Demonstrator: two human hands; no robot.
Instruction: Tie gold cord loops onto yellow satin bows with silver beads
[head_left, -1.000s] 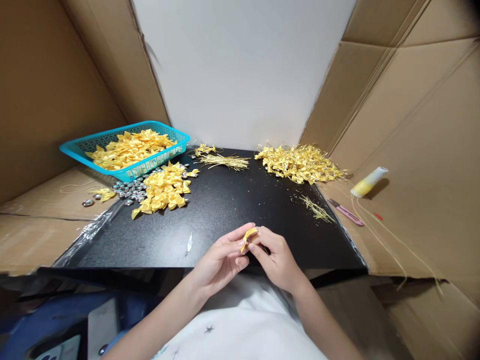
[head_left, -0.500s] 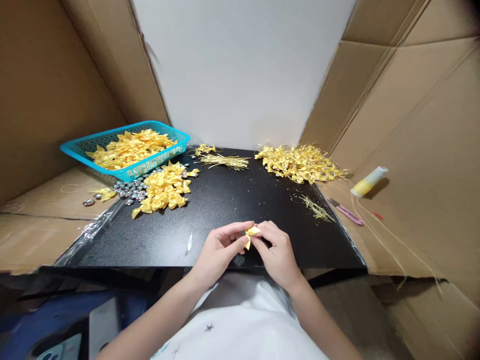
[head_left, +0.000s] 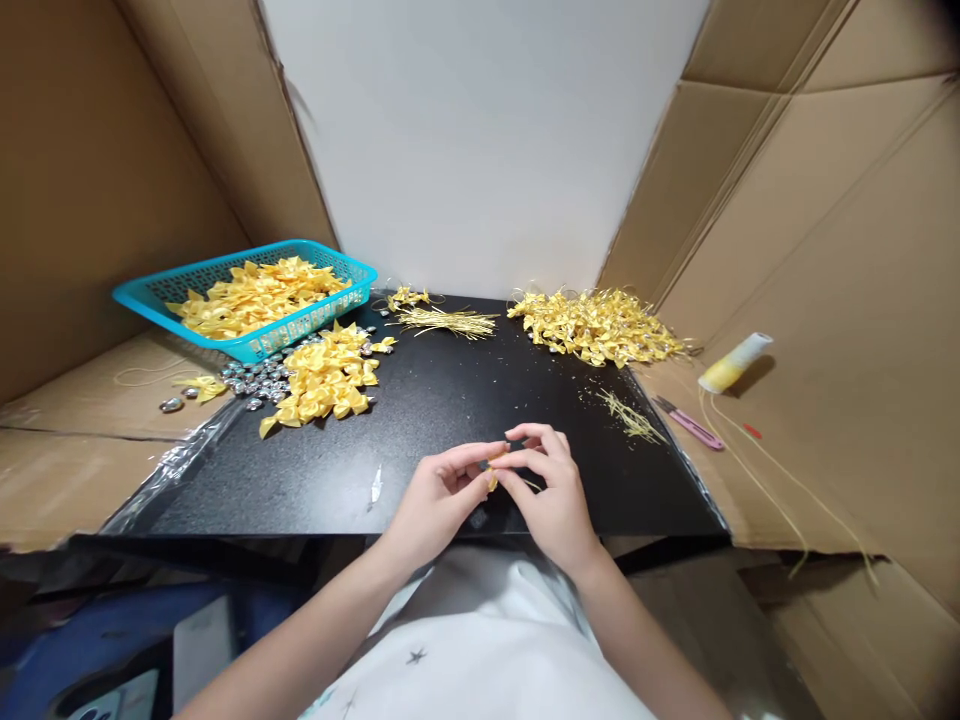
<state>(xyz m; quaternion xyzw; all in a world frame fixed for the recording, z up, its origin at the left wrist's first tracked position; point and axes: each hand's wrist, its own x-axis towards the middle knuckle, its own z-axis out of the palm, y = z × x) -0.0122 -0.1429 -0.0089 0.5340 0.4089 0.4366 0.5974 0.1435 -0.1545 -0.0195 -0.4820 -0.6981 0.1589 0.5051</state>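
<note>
Over the near edge of the black table, my left hand (head_left: pixel 444 492) pinches a small yellow ribbon bow (head_left: pixel 493 480) between thumb and fingertips. My right hand (head_left: pixel 549 485) meets it from the other side, thumb and index finger closed on the bow, other fingers raised. Most of the bow is hidden behind the fingers. A thin pale-gold cord (head_left: pixel 532 486) sticks out beneath the right index finger. Left of the hands lie a pile of yellow bows (head_left: pixel 330 375) and several silver bells (head_left: pixel 262 378).
A turquoise basket (head_left: pixel 247 345) full of yellow bows stands back left. Cut gold cords (head_left: pixel 450 322) lie at the back. Finished-looking bows with cord (head_left: pixel 600 325) are heaped back right. Cord scraps (head_left: pixel 631 418), a pink cutter (head_left: pixel 694 425) and a thread spool (head_left: pixel 735 363) lie right, beside cardboard walls.
The right fingers have shifted over the bow, covering more of it, and the upper fingers have lifted. A piece of cord now shows under the right hand. The left hand keeps its pinch.
</note>
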